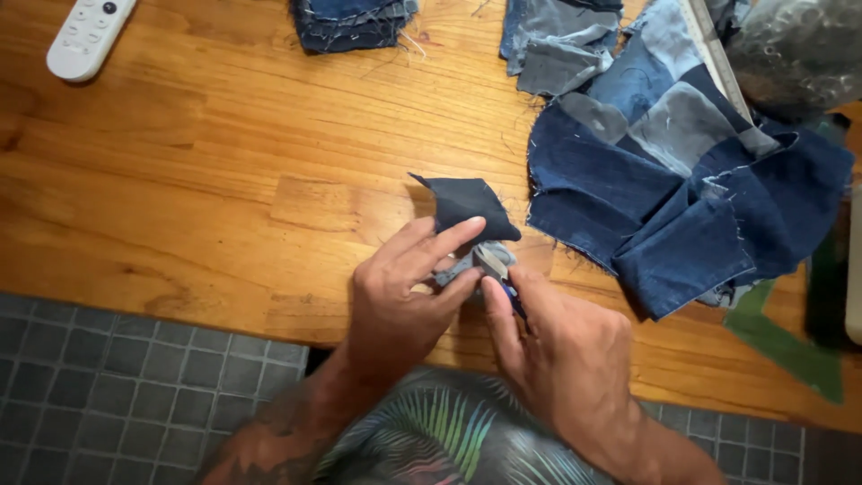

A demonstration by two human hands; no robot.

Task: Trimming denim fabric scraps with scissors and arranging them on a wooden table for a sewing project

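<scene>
Dark patch (467, 205): near the wooden table (180, 180) front edge, raised for trimming.
Left hand (400, 301): pinches the patch, steadying it.
Right hand (561, 355): grips small snips (496, 268), blades at the patch's lower edge.
Denim patchwork (682, 198): right of patch.

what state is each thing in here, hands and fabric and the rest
left hand: shut on the dark fabric piece, fingers pinching it
right hand: shut on a small metal tool, its kind unclear
dark fabric piece: held up off the table, partly folded
small metal tool: held at the fabric's lower edge
patchwork denim: lying rumpled on the table, edges frayed
denim stack: piled flat
remote: lying flat, untouched
wooden table: bearing everything
</scene>
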